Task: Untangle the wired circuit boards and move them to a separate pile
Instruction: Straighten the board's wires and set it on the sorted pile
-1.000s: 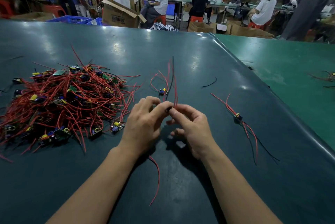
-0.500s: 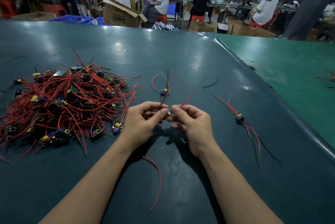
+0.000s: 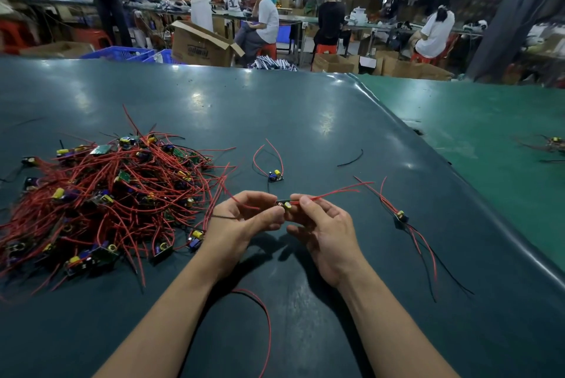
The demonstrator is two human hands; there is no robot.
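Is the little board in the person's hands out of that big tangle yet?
Out. The board is pinched between both hands, apart from the pile, its red wires trailing right.

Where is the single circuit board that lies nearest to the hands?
In the head view, the circuit board lies on the dark table, beyond the left hand, right of the tangled pile.

- A tangled heap of red-wired circuit boards lies on the left of the dark green surface.
- One small wired board sits behind the hands.
- Another wired board lies to their right.
- A loose red wire lies between the forearms.
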